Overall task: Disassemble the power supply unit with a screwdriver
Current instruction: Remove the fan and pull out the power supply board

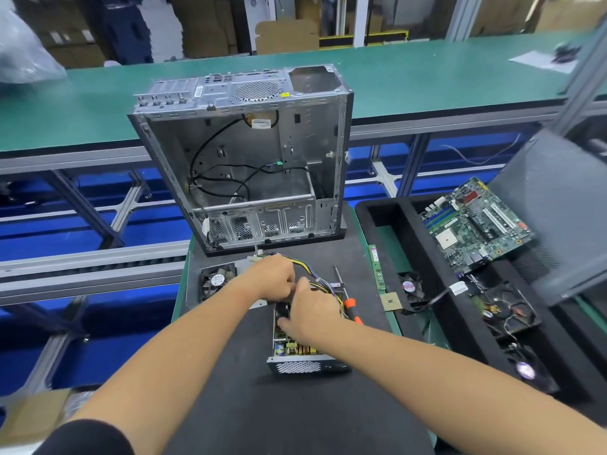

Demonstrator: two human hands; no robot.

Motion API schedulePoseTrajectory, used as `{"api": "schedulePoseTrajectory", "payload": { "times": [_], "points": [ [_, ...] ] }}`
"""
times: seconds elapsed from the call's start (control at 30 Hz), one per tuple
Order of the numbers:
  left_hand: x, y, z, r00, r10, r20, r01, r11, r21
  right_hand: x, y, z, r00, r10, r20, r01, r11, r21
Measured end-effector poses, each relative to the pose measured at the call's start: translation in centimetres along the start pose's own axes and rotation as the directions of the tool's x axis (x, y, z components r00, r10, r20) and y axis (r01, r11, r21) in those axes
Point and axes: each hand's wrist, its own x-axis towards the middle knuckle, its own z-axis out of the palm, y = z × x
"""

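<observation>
Worktop: you face a black mat (249,349) laid over a green bench, reaching out from under your fingers.
Conveyor: beyond your fingertips, a long green belt (410,77) runs across the room on a grey aluminium frame (427,126).
Underneath: blue panels (39,238) show between the frame's struts, left of and beyond your fingers.
Backdrop: far past your fingers, stacked cardboard boxes (285,36) and grey posts (359,18) line the rear.
Far left: a clear plastic bag (23,50) slumps on the belt.
Light: even and bright overhead, with soft shadows.
</observation>
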Motion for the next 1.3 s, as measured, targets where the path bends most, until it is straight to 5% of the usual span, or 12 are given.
{"api": "schedulePoseTrajectory", "payload": {
  "times": [0.43, 0.77, 1.3],
  "points": [
    [1.0, 0.2, -0.7, 0.997, 0.039, 0.063, -0.051, 0.977, 0.207, 0.1, 0.1, -0.7, 0.997, 0.073, 0.011, -0.074, 0.984, 0.162],
    [1.4, -0.3, -1.7, 0.973, 0.039, 0.227, -0.076, 0.985, 0.155, 0.5, 1.3, -1.9, 0.999, -0.008, -0.051, 0.007, 1.000, -0.016],
    [1.2, -0.5, -1.5, 0.975, 0.117, 0.189, -0.167, 0.948, 0.272, 0.3, 2.1, -2.8, 0.967, -0.160, -0.196, 0.157, 0.987, -0.036]
  ]
}}
